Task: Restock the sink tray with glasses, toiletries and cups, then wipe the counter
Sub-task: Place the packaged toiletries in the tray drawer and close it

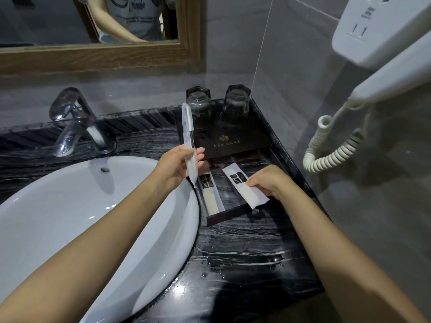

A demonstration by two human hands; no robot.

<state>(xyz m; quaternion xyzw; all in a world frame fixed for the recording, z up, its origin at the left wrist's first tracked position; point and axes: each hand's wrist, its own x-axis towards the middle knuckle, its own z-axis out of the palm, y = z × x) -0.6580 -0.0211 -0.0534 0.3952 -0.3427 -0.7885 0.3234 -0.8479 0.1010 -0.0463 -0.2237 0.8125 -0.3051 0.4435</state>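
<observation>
A dark tray (229,216) sits on the black marble counter right of the basin. Two upturned glasses (198,106) (236,103) stand on its raised rear part. My left hand (173,169) holds a long white wrapped toothbrush packet (190,138) upright above the tray's left edge. My right hand (268,181) pinches a flat white toiletry packet (242,185) that lies slanted across the tray's lower section. Another white packet (210,194) lies in the tray along its left side.
The white basin (70,206) fills the left, with a chrome tap (74,122) behind it. A wall-mounted hairdryer (384,54) with a coiled cord (331,150) hangs on the right. Water drops lie on the counter (245,257) in front of the tray. A wood-framed mirror (98,54) is above.
</observation>
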